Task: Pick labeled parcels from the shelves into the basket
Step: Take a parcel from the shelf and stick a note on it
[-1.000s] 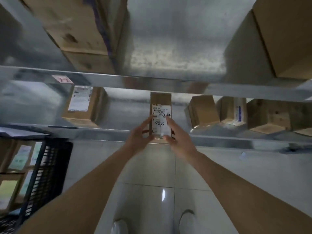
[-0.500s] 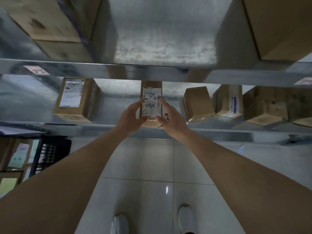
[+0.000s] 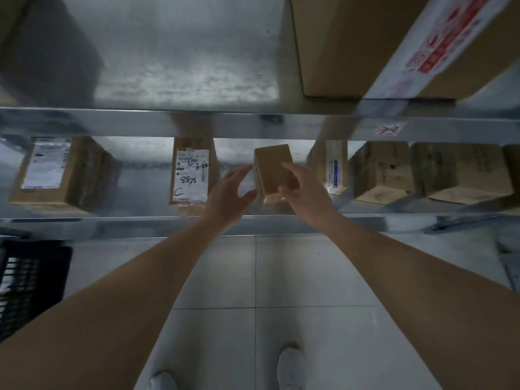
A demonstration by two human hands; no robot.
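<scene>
Right hand (image 3: 305, 192) grips the plain parcel (image 3: 274, 171) on the shelf (image 3: 140, 222), likely turning it to find a label, while the released left hand (image 3: 229, 190) reaches beside it

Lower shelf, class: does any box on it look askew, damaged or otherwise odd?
Yes. The small plain box sits turned at an angle to the shelf edge and shows no label, unlike the labelled box beside it. The right hand rests on it; the left hand is beside it. No damage or spill shows.
</scene>
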